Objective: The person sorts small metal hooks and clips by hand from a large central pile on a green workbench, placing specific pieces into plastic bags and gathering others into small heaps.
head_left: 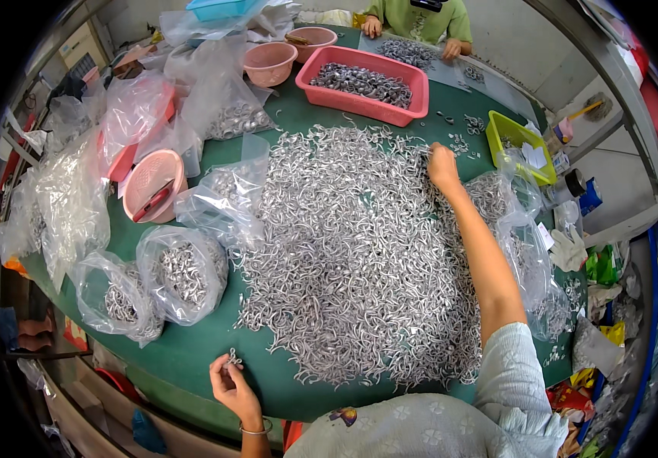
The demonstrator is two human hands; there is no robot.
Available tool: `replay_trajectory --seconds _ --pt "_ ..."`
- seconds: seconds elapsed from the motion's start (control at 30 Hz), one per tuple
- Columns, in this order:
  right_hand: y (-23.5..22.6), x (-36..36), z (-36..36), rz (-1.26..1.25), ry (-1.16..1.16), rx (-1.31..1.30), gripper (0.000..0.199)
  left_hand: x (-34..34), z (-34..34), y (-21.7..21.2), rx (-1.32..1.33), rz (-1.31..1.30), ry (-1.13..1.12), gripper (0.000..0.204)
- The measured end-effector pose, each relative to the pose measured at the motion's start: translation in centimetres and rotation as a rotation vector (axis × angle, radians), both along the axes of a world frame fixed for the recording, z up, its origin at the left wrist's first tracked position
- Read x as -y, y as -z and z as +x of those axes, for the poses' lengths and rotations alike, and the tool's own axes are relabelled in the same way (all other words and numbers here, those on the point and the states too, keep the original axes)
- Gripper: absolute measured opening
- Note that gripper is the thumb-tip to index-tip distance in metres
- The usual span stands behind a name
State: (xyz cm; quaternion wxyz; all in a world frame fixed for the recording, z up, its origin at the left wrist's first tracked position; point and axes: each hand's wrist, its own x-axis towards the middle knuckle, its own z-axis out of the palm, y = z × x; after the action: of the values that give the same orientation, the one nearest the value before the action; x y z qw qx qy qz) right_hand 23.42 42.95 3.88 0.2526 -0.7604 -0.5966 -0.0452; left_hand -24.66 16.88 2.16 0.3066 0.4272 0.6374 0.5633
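Head view. The heap of curved silver pieces (359, 244) is spread broad and loose over the middle of the green table (187, 347), right in front of you.

Your right hand (443, 169) is at the heap's far right edge, fingertips drawn close together; whether they hold a piece, you cannot tell from here. Your left hand (235, 388) is off the near left edge, thumb and fingers pinched narrow on a small cluster of metal pieces (234, 356).

Step in hand, as judged: picking through the heap by hand. The next move would seem to call for a light fingertip pinch (the pieces look apt to tangle), the left keeping its cluster.

Left of the heap, two open clear bags (218, 271) of similar pieces; beyond, a pink bowl (153, 172) with a red-handled tool (153, 201). Far side: pink tub (344, 105) of metal parts, a co-worker (420, 24) past it. Right: green basket (544, 169).

Writing: none legible to you on the bags; the coloured packets (602, 263) at far right are too small to read.
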Motion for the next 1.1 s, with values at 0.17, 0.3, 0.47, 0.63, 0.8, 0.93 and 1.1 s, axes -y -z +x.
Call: replay_trajectory --seconds 0.17,0.3,0.47,0.63,0.8,0.93,1.1 --pt "-1.5 0.0 -1.7 -0.065 -0.239 0.153 0.019 -0.1 0.2 -0.1 -0.008 0.009 -0.015 0.013" --pt "-1.7 2.2 -2.9 -0.041 -0.344 0.033 0.024 -0.1 0.2 0.1 0.008 0.015 -0.004 0.013" --pt "-2.3 6.8 -6.0 -0.122 -0.341 -0.050 0.020 0.0 0.1 0.0 -0.014 0.010 -0.009 0.013" --pt "-2.9 4.7 -0.6 -0.123 0.095 -0.511 0.018 -0.1 0.2 -0.1 0.015 0.013 0.000 0.013" --pt "0.7 1.5 1.0 0.036 -0.046 -0.139 0.017 -0.1 0.2 -0.1 0.001 0.004 0.010 0.013" --pt "0.6 2.3 -3.1 0.132 -0.259 -0.081 0.019 0.0 0.1 -0.1 -0.019 -0.010 0.002 0.013" --pt "-3.0 6.4 -6.0 -0.057 -0.482 -0.169 0.022 0.0 0.2 -0.2 -0.021 -0.012 0.003 0.013"
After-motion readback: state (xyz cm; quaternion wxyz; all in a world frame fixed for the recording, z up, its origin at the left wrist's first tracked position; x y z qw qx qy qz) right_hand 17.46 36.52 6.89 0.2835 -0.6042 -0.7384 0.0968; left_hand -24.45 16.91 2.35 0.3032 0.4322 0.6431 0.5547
